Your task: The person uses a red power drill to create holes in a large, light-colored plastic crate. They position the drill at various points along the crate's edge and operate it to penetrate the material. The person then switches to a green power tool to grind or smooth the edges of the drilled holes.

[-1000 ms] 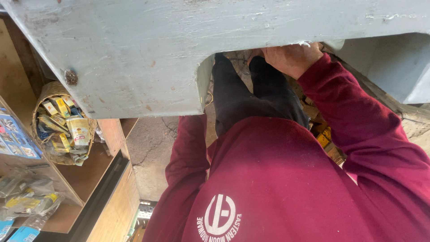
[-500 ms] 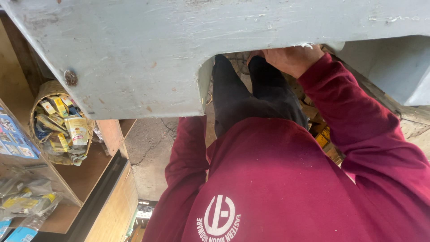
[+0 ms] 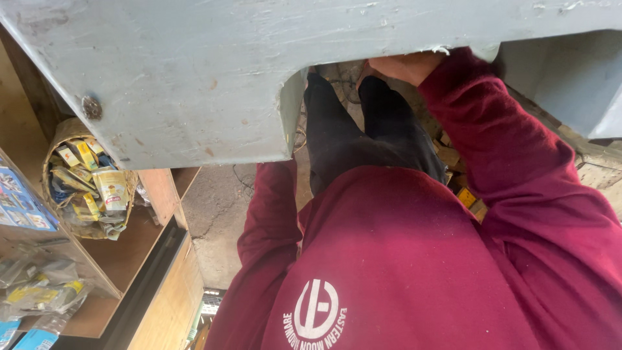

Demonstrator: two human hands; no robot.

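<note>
Head view: right hand (image 3: pixel 407 65) touches grey panel (image 3: pixel 194 71); grip unclear, left hand hidden.

Woven basket (image 3: pixel 61 139) on the wooden shelf, left: small yellow, green and white sachets (image 3: pixel 97 188), packed upright. Far left edge: blue printed cards (image 3: pixel 19 207), overlapping. Lower shelf: clear plastic packets (image 3: pixel 39 291) with yellow contents, lying flat. Bottom-left corner: blue carton (image 3: pixel 32 340), partly cut off.

The right hand (image 3: pixel 405 65) is raised, only partly visible, and its red sleeve (image 3: pixel 492 142) runs down to the shoulder. The left arm (image 3: pixel 269 220) also reaches up; its hand is hidden.
</note>
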